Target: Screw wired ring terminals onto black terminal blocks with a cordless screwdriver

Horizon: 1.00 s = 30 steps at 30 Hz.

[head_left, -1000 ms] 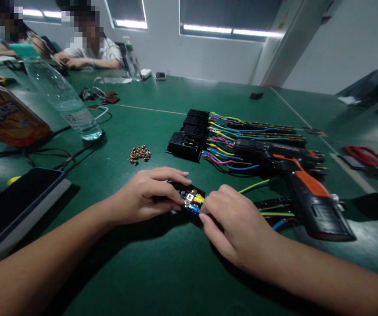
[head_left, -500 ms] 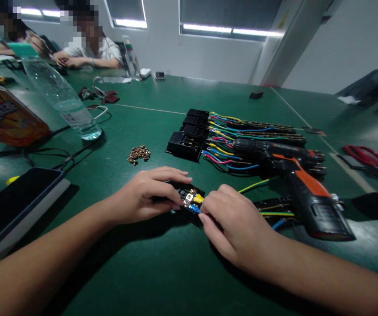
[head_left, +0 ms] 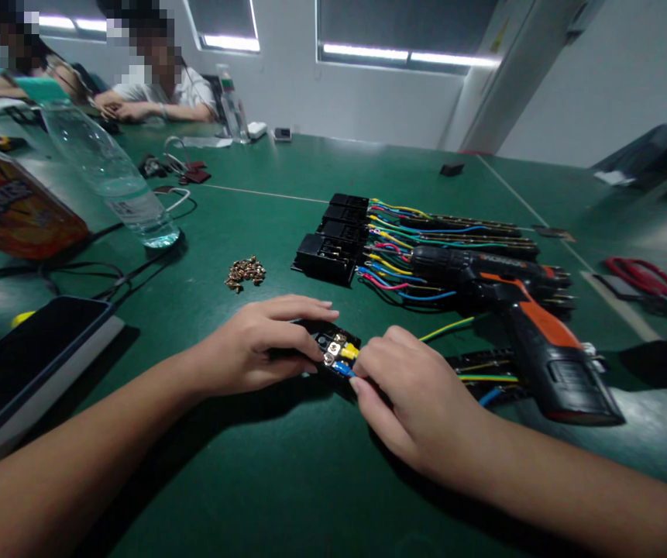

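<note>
A green counter (head_left: 240, 480) carries everything, and directions here run from the small black block between the hands. At twelve o'clock, well apart from the hands, four black boxes (head_left: 326, 257) lie in a row, coloured wires (head_left: 390, 267) trailing from them to the right. A black and orange drill (head_left: 542, 318) lies across part of those wires, toward three o'clock, beyond the right hand. Far off at ten o'clock stands a clear bottle (head_left: 129, 198) with a green cap, and a dark-faced phone (head_left: 42, 360) is at nine o'clock, outside the left arm.

The two hands are apart from each other, with the block filling the gap. The left hand (head_left: 266, 343), at nine o'clock, is clamped on the block, its fingers over one end. The right hand (head_left: 411, 387), at about four o'clock, is closed around the wire ends (head_left: 348, 351) where they leave the block; its exact grip is hidden. The black block (head_left: 327, 339) sits low over the counter; whether it touches cannot be told. A pile of brassy screws (head_left: 245, 273) lies near the left hand, at ten o'clock. One wire end is yellow, the other blue, each beside a shiny screw head (head_left: 329, 358) on the block.
</note>
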### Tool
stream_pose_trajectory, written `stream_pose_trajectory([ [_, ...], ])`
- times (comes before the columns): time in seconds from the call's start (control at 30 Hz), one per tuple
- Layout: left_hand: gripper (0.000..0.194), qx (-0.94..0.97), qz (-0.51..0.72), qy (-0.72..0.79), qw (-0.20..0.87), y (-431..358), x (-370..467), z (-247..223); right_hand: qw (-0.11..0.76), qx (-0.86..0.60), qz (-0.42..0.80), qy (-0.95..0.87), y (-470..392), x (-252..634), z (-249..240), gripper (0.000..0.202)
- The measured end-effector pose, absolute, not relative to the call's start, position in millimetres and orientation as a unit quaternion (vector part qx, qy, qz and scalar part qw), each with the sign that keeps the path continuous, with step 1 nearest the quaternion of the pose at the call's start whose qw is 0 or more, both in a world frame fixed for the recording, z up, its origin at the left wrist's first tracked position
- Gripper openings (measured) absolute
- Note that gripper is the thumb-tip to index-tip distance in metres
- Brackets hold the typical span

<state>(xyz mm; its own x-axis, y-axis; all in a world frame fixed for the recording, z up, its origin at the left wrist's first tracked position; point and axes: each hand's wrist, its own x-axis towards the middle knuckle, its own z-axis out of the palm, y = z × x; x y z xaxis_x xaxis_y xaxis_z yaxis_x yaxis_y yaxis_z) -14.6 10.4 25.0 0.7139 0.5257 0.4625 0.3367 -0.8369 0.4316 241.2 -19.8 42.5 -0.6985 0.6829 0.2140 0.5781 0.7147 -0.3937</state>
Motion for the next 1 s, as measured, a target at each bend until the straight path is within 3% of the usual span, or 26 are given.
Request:
stream_pose_trajectory([
  [0.67, 0.005, 0.922, 0.260, 0.243, 0.155, 9.6, -9.8, 26.6, 0.184, -0.357, 0.150, -0.904, -20.2, 239.0, 40.1, 0.013],
  [1.0, 0.012, 0.916, 0.252, 0.246, 0.195, 8.4, -7.4, 30.7, 0.184, -0.361, 0.110, -0.908, -22.6, 239.4, 39.4, 0.014],
])
